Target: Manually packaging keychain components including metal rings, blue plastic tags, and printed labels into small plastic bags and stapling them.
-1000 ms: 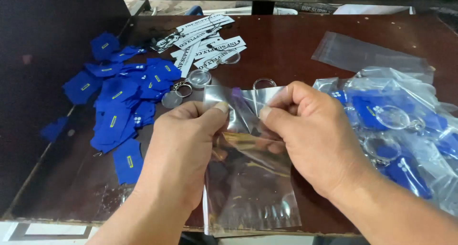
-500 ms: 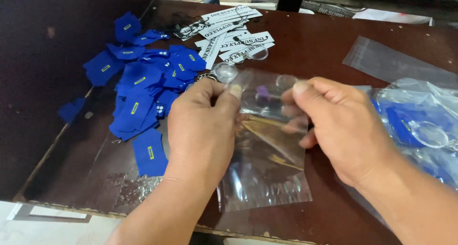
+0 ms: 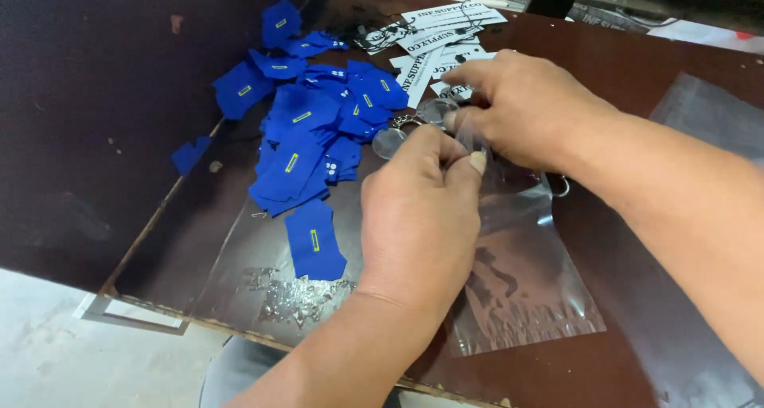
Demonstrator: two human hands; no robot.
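Mouth of the clear plastic bag (image 3: 521, 289): hidden behind my left hand (image 3: 419, 217) and my right hand (image 3: 521, 110), so I cannot tell how far it is open.
My right fingertips: tucked under the palm; what they pinch is out of sight.
Small clear round keyring pieces (image 3: 391, 140): at 11 o'clock from my left hand, half covered by my fingers, shape unclear.
Second clear plastic sheet (image 3: 700, 106): at 3 o'clock, cut by the right edge.
White printed paper strips (image 3: 446, 18): at 12 o'clock, partly under my right hand.
My right forearm: runs off the right edge.
Grey glittery patch (image 3: 298, 295): at 7 o'clock on the dark brown table (image 3: 621, 360), too fine to tell.
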